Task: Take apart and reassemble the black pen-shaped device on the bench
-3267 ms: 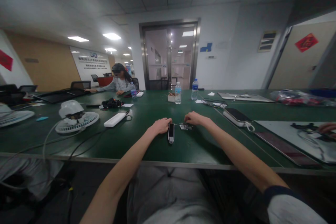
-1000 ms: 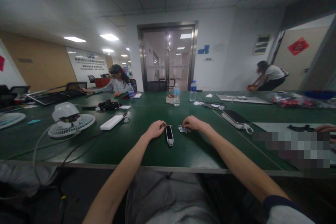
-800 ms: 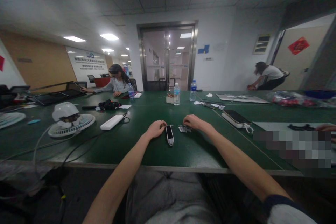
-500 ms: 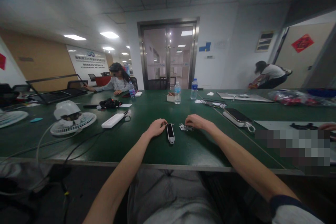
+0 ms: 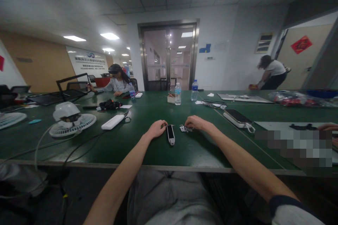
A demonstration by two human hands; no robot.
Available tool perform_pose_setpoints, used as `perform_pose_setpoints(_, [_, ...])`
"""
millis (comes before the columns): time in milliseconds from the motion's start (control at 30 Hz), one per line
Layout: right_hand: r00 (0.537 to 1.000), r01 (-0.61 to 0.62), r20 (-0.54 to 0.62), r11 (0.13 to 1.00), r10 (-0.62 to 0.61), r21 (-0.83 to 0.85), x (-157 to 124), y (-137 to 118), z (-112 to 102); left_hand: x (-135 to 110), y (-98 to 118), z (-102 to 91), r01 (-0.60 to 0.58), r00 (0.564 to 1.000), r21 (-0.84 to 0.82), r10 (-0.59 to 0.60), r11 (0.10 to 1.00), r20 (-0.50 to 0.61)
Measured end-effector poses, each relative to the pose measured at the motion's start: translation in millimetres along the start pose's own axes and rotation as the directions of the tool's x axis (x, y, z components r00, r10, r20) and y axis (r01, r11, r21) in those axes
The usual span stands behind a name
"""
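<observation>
Head view: the person's left hand [image 5: 157, 128] curls at the far end of a slim white device [image 5: 171, 135], tapered at its near end and glossy black on its face, lying on the smooth green counter [image 5: 194, 153]. Its fingers are bent and seem to touch the edge; whether they grip cannot be told. The right hand [image 5: 197, 123] arches over small, flat, silvery pieces [image 5: 182, 129], fingers drawn together, any hold hidden. The step looks like handling these pieces beside the device; the next move calls for a fine fingertip pinch.

the device [image 5: 170, 134] is black and white, the table [image 5: 200, 153] green.
</observation>
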State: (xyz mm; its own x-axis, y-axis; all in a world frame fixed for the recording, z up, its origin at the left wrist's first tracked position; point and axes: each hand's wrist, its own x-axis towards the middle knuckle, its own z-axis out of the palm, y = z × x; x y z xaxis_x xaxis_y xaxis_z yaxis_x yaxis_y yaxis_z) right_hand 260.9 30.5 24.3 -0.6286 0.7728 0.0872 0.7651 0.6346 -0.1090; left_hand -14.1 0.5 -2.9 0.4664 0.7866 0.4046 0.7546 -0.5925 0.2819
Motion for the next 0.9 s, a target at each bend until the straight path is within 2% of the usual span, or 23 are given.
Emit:
perform_pose_setpoints(267, [0.999,0.031,-0.038,0.999,-0.032,-0.04,5,6,9,2,-4,4.2,0.006,1.0,0.016,-0.006,1.0,-0.005])
perform_pose_setpoints(533, [0.978,-0.02,-0.206,0.999,0.009,-0.05,3,-1,7,1,-1,0.7,0.002,0.999,0.036,-0.001,0.999,-0.032])
perform_pose_setpoints(733, [0.935,0.063,-0.355,0.986,-0.004,0.156,2,-19,2,1,17,-4.7,-0.049,0.978,0.065,0.061,0.997,-0.198])
perform_pose_setpoints(833, [0.935,0.087,-0.353,0.934,0.044,0.348,3,-34,3,4,31,-3.3,-0.167,0.953,0.128,0.193,0.978,-0.235])
perform_pose_setpoints(900, [0.95,0.097,-0.307,0.872,0.064,0.48,4,-41,3,6,39,0.2,-0.235,0.932,0.199,0.278,0.951,-0.23])
